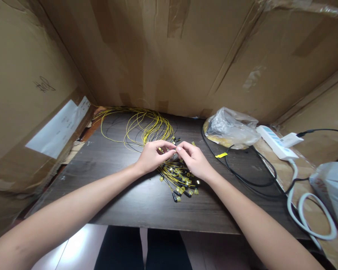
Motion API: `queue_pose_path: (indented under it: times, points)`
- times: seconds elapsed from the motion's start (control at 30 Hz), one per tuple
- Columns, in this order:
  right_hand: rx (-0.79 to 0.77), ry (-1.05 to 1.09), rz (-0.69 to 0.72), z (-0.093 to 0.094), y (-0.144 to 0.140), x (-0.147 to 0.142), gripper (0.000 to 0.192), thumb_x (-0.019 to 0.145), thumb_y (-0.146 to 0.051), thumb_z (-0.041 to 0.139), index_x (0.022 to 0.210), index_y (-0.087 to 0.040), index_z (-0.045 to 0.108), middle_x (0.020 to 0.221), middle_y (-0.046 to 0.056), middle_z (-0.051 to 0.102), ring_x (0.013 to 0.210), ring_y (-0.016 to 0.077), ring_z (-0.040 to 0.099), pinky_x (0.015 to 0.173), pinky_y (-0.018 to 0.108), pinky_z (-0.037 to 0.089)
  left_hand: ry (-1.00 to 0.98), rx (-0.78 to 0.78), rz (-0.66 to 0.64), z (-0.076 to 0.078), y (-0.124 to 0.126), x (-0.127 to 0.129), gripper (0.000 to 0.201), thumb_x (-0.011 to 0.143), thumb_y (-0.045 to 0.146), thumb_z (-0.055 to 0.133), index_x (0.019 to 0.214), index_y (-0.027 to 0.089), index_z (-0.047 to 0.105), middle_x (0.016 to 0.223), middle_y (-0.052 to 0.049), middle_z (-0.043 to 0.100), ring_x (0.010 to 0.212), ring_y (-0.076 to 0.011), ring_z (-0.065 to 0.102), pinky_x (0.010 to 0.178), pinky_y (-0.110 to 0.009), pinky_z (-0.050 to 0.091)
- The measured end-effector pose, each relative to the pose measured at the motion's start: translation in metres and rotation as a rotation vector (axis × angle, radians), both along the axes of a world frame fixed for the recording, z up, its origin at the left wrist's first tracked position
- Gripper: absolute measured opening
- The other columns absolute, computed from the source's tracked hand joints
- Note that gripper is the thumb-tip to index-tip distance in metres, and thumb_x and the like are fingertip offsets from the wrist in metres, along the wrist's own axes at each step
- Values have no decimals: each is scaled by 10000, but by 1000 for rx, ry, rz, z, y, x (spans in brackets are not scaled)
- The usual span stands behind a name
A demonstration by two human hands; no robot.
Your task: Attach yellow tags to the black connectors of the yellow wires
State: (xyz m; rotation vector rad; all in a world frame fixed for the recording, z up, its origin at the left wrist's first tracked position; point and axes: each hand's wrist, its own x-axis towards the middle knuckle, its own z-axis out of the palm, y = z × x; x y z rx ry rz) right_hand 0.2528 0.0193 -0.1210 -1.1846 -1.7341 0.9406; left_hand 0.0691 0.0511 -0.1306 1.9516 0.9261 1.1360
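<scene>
My left hand (pixel 154 155) and my right hand (pixel 193 159) meet fingertip to fingertip over a bundle of thin yellow cables (pixel 157 127). The left thumb and fingers are closed in a pinch on a small cable connector, mostly covered by the fingertips. Closed against it, the right thumb and index finger pinch at the same spot; what lies between them is too small to make out. Below and between the hands spread several black connectors (pixel 177 193) with translucent yellow caps (pixel 179 190). A few more dark connectors (pixel 177 139) show just beyond the fingertips.
The dark wooden table (pixel 124 206) is walled by cardboard (pixel 146 56). A clear plastic bag (pixel 231 125) lies at the back right. Beside it are black cable loops (pixel 250 183) with a yellow tag (pixel 221 155), a white power strip (pixel 276 142) and a white plastic bag (pixel 334 191).
</scene>
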Motion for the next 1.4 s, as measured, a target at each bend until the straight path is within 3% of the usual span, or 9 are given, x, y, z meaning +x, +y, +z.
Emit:
queue_pose_path:
  times: [0.17,0.4,0.63,0.8,0.97,1.03,1.27,1.4]
  points:
    - [-46,177,34,-4,4,1,386,897,-558,636,837,-177,626,741,28,648,713,168,604,718,306,491,-88,-99,-3,-2,3,-1,152,828,282,764,916,161,796,847,-54,781,662,-124,658,586,-219,495]
    - [-133,310,18,-3,6,2,426,759,-579,790,840,-172,692,734,40,709,719,175,664,756,320,545,-113,-129,5,1,2,-1,163,805,288,783,904,162,809,822,-56,780,641,-124,643,569,-223,478]
    - [-198,339,-3,-2,6,2,418,768,-548,787,869,-154,694,717,36,699,568,122,562,571,274,473,-113,-109,17,0,2,-1,161,813,285,775,911,162,809,847,-61,784,641,-122,641,561,-226,473]
    - [-223,376,-3,-2,6,3,430,712,-509,843,892,-149,693,755,48,708,585,117,556,536,253,431,-132,-142,-6,1,2,-1,163,800,276,783,909,157,809,823,-63,783,656,-134,666,570,-226,493]
    - [-251,373,-13,-1,5,3,446,703,-507,842,913,-144,689,755,42,701,469,69,421,458,244,356,-151,-143,-10,1,3,-2,163,787,270,792,901,156,815,807,-65,783,645,-136,666,564,-226,493]
    - [-249,363,-14,0,5,3,452,698,-508,840,917,-145,687,759,45,705,479,77,439,457,245,352,-147,-136,-12,1,3,-2,158,789,268,788,899,158,816,798,-64,781,635,-135,660,556,-226,487]
    - [-165,214,-11,4,4,2,362,822,-527,709,772,-171,675,685,39,690,648,160,615,624,287,480,-92,-32,4,-2,2,-3,142,825,271,768,923,180,815,835,-53,778,631,-117,628,549,-219,449]
    - [-176,248,3,5,4,2,372,760,-534,779,780,-174,686,688,37,693,716,180,654,723,312,512,-85,-47,9,-2,1,-3,153,828,299,773,913,178,813,831,-52,778,622,-114,616,548,-219,440]
